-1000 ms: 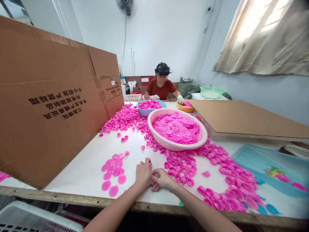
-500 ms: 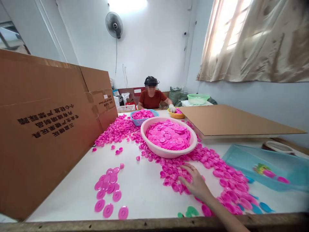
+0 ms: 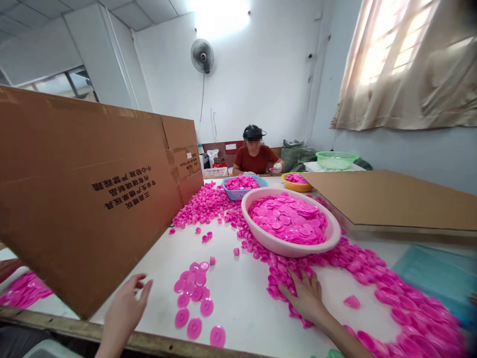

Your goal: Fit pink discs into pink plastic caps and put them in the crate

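My right hand (image 3: 304,297) lies flat with fingers spread on a heap of pink plastic caps (image 3: 365,278) on the white table (image 3: 238,288), just in front of the big pink basin (image 3: 290,243) full of pink discs. My left hand (image 3: 126,308) hovers open near the table's front edge, beside the lower corner of a large cardboard sheet (image 3: 82,199); it holds nothing. A small group of flat pink discs (image 3: 194,298) lies between my two hands.
A person in a rust shirt (image 3: 255,158) works at the far end beside a blue basket (image 3: 240,186) and a yellow bowl (image 3: 296,183). A flat cardboard sheet (image 3: 391,199) lies at right, a blue tray (image 3: 439,273) nearer. More pink caps (image 3: 22,291) lie behind the standing cardboard.
The camera tilted up. My hands, together at the table's front a second ago, have parted: the right now rests on the cap heap and the left has come back into view, open, at the lower left.
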A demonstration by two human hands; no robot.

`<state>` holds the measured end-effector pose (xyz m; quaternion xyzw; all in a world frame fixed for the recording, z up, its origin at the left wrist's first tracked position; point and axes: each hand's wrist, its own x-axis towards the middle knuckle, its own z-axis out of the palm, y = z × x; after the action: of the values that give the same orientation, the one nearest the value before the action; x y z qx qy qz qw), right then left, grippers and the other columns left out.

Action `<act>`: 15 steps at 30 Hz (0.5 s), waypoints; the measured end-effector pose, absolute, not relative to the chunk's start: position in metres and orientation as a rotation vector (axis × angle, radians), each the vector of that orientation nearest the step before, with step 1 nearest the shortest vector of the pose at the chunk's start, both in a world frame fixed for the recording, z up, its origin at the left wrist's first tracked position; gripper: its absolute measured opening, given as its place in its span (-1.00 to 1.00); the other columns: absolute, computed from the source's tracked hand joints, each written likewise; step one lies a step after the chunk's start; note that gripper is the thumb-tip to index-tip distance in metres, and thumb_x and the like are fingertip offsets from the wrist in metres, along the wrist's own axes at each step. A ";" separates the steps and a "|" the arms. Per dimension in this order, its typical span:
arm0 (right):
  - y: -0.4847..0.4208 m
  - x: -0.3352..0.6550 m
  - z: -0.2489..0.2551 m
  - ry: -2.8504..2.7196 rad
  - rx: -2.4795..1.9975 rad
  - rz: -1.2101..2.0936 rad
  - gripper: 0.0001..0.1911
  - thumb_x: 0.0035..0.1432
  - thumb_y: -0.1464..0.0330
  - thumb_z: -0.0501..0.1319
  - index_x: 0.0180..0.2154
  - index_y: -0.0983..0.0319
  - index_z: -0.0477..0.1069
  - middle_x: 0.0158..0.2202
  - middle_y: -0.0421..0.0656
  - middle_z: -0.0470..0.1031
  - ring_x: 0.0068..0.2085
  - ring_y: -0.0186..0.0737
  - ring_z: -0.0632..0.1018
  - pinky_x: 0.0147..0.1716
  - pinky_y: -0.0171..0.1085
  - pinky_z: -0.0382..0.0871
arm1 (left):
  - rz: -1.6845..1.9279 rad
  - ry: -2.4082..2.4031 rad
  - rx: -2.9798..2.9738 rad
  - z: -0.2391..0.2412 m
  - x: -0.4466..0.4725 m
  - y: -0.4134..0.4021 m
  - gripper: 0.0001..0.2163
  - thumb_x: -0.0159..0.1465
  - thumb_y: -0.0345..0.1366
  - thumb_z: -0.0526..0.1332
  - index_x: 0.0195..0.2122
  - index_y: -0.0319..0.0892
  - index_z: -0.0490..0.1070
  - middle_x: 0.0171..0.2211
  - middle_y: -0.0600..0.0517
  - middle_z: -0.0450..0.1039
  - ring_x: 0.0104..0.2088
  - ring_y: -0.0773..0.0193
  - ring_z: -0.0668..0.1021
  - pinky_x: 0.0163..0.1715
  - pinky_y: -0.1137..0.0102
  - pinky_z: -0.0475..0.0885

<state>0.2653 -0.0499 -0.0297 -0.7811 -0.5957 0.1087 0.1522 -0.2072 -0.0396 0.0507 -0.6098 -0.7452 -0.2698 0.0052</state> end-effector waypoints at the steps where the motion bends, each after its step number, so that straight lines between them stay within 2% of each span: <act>1: -0.048 0.263 -0.033 -1.693 -2.233 0.275 -0.21 -0.10 -0.09 0.00 0.12 0.17 0.08 0.16 0.05 0.04 0.17 0.31 -0.16 0.05 0.18 -0.18 | -0.867 -2.303 -2.007 0.054 -0.197 -0.025 -0.65 0.10 -0.01 0.01 -0.22 -0.13 0.25 -0.36 0.02 0.38 -0.37 0.22 0.47 -0.34 0.37 0.36; 4: -0.045 0.262 -0.041 -1.658 -2.164 0.181 -0.26 -0.09 -0.08 0.00 0.08 0.18 0.16 0.12 0.03 0.11 0.17 0.29 -0.12 0.04 0.18 -0.13 | -0.925 -2.227 -2.222 0.056 -0.172 0.022 -0.57 0.08 0.05 -0.02 -0.16 -0.14 0.25 -0.23 -0.03 0.34 -0.25 0.17 0.45 -0.25 0.31 0.34; 7: -0.046 0.269 -0.039 -1.605 -2.042 0.106 -0.36 -0.02 -0.01 -0.02 0.02 0.21 0.22 0.04 0.02 0.22 0.14 0.16 0.09 0.02 0.14 0.00 | -1.009 -2.281 -2.252 0.039 -0.169 0.072 -0.46 0.02 0.10 0.01 -0.07 -0.17 0.21 -0.10 -0.10 0.24 -0.10 0.10 0.38 -0.12 0.25 0.29; 10: -0.047 0.278 -0.032 -1.506 -1.934 0.080 -0.44 0.02 0.06 -0.01 -0.04 0.29 0.25 -0.03 0.03 0.26 0.04 0.01 0.27 0.00 -0.01 0.16 | -1.028 -2.431 -2.132 0.017 -0.183 0.127 -0.37 -0.03 0.13 0.04 -0.03 -0.20 0.17 -0.05 -0.14 0.19 -0.01 0.06 0.30 -0.03 0.24 0.20; 15: -0.044 0.292 -0.032 -1.353 -1.864 0.037 -0.61 0.03 0.14 0.04 -0.17 0.24 0.32 -0.16 -0.03 0.33 -0.13 -0.11 0.42 -0.20 -0.19 0.39 | -0.899 -2.495 -2.027 -0.003 -0.201 0.217 -0.30 -0.06 0.17 0.04 0.04 -0.16 0.12 0.02 -0.15 0.13 0.03 0.02 0.26 0.01 0.23 0.14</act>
<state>0.2919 -0.0440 -0.0316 -0.7393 -0.5365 0.0147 0.4068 -0.2012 0.2166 -0.0029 -0.6044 -0.7438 -0.2680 -0.0981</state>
